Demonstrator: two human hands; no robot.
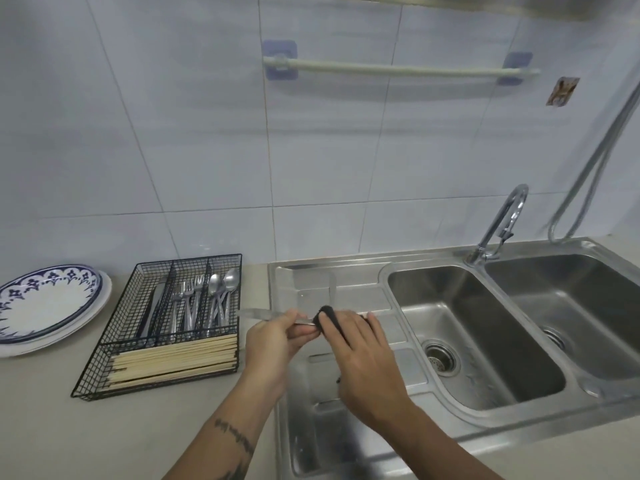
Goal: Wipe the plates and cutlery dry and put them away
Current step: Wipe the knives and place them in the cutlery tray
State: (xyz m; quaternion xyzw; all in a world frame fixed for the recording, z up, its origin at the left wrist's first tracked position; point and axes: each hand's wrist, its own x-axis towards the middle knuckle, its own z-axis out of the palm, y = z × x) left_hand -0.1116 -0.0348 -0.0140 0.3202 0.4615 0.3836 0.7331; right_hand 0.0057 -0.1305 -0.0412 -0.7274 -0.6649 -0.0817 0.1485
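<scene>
Left hand (pixel 277 336) pinches slim steel table knife (pixel 258 315), blade toward 9 o'clock, right hand (pixel 360 344) clamps dark cloth (pixel 327 315) round it: stiff, slick, hold by handle.

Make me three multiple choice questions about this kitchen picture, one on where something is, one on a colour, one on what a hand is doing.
1. Where does the wire cutlery tray stand?
A. in the sink basin
B. on the counter between the plates and the sink
C. on the wall rail

2. What colour is the cloth?
A. black
B. yellow
C. white

3. What is the left hand doing?
A. lying flat on the counter
B. turning the tap
C. holding a knife

Answers: 1 B, plates lie left of it, the sink right. 2 A, dark cloth under the right hand. 3 C, fingers curl round the handle.
</scene>
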